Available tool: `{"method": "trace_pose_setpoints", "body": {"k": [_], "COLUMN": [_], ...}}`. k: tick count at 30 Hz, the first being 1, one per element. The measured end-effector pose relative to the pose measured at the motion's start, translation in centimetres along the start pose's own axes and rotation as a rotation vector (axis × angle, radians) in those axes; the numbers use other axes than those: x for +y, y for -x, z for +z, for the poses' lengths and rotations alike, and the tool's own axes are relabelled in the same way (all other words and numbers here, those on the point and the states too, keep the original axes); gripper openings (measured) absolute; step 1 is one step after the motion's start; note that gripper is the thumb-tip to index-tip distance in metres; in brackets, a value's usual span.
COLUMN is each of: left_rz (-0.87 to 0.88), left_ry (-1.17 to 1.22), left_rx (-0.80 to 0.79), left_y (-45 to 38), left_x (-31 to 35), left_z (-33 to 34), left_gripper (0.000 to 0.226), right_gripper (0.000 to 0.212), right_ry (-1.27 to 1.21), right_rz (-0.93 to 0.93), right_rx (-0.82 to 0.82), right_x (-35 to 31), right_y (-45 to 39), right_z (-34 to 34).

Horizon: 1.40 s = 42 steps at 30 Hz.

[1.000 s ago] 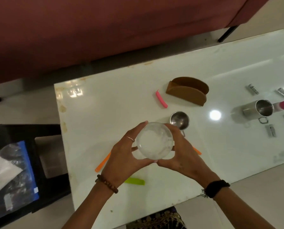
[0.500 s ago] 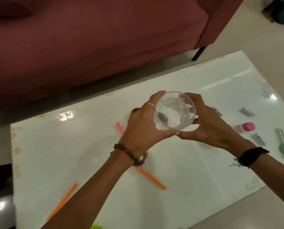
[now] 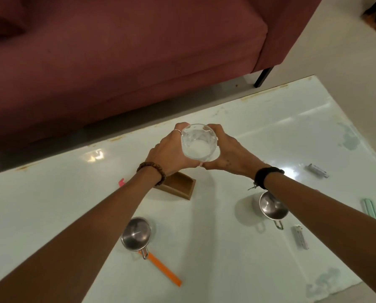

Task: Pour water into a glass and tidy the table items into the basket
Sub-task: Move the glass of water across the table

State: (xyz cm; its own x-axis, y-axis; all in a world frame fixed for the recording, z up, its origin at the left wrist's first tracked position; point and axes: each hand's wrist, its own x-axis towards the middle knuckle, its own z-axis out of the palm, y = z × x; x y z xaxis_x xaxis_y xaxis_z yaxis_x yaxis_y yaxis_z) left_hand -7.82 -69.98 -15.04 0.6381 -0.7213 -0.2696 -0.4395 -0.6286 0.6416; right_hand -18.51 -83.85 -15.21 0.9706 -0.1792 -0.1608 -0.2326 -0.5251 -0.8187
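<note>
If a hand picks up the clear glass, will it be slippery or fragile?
The glass looks smooth and clear, so probably slippery and breakable. Both hands, left hand and right hand, wrap it, suggesting care. Whether it holds water is unclear.

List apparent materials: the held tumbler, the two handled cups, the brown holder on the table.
Tumbler: clear glass, or maybe clear plastic; see-through wall, bright rim glints.
Left cup and right cup: bare metal, likely stainless steel; brushed grey, mirror-like insides, wire-loop handles.
Brown holder: looks like wood or wood-look board; matte, flat tan panels.
</note>
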Motion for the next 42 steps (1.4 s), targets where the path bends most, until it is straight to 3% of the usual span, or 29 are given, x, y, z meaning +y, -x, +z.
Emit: {"method": "trace_pose_setpoints", "body": {"k": [16,28,34,38,42], "left_rz": [-0.101,-0.119,-0.178,-0.196,-0.078], "left_ry": [-0.078,-0.168,-0.083,-0.12,0.035], "left_rx": [-0.014,-0.062,-0.091,0.122,0.358], "left_y": [-0.4,0.9,1.3,3.9,8.9], "left_x": [-1.7,-0.5,0.5,1.3,2.1], "left_z": [2.3,0.8,1.3,1.6,1.1], "left_gripper": [0.081,0.088,0.098,0.098,0.066], "right_gripper": [0.088,0.086,0.089,0.095,0.08], "right_ry": [-0.158,-0.189,-0.253,-0.201,0.008], "right_rz": [0.029,0.069,0.087,0.116,0.094], "right_rx": [-0.08,-0.001,0.013,0.108,0.25], "right_x": [3.1,3.1,2.0,0.4,-1.5], "right_y": [-1.5,-0.8,-0.1,2.1,5.5], "right_z": [2.6,3.6,3.7,3.6,4.4]}}
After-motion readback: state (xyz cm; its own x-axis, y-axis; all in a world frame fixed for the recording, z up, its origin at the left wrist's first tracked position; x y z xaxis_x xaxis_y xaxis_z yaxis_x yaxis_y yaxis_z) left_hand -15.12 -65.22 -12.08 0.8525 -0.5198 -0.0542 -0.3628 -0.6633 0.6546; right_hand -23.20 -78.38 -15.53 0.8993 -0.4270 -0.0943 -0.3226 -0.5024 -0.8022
